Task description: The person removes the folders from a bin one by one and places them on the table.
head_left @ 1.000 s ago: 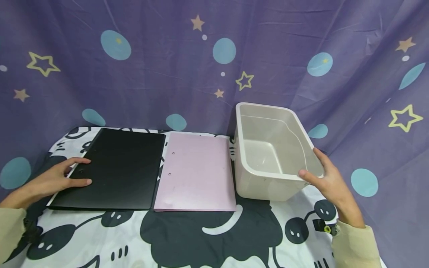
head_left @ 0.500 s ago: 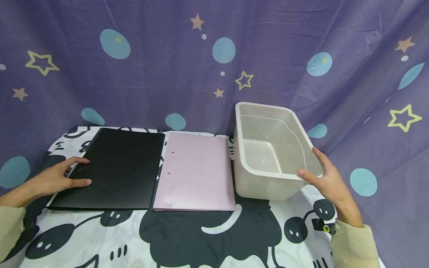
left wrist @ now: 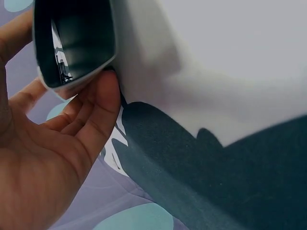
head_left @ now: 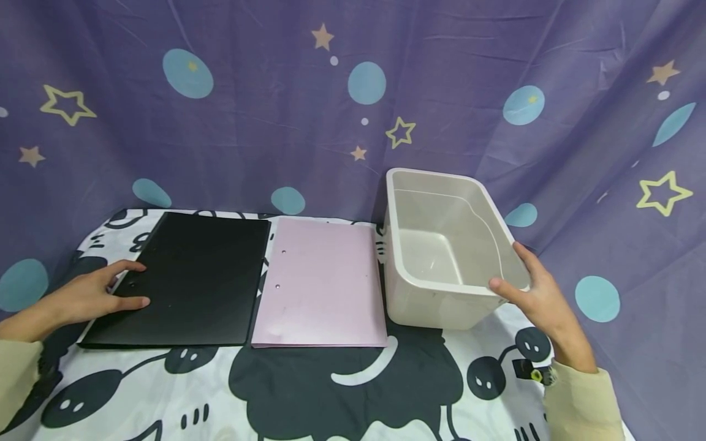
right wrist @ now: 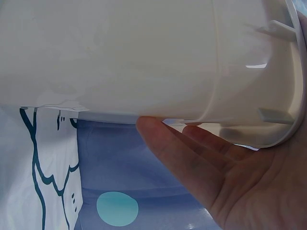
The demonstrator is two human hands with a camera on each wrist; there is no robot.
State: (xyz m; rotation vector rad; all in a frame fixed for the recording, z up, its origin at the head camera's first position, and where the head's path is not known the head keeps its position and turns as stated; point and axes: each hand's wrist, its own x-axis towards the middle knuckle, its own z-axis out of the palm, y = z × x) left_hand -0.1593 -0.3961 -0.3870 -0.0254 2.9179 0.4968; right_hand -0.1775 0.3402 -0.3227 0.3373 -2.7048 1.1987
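A black binder lies flat at the left, its spine toward my left hand. That hand holds the spine edge, thumb and index finger on the cover. In the left wrist view the other fingers curl around the spine, whose hollow end shows. To the right stands a whitish plastic bin, nothing inside it. My right hand grips its near right corner, thumb over the rim. The right wrist view shows fingers against the bin's outer wall, below the rim.
Between the black binder and the bin lies a pink binder, with two rivets showing. A sheep-print cloth covers the table. Behind hangs a purple curtain with stars and blue spots, close to the bin's back.
The view has shifted very slightly. Both hands stay where they were on the black binder and the bin.
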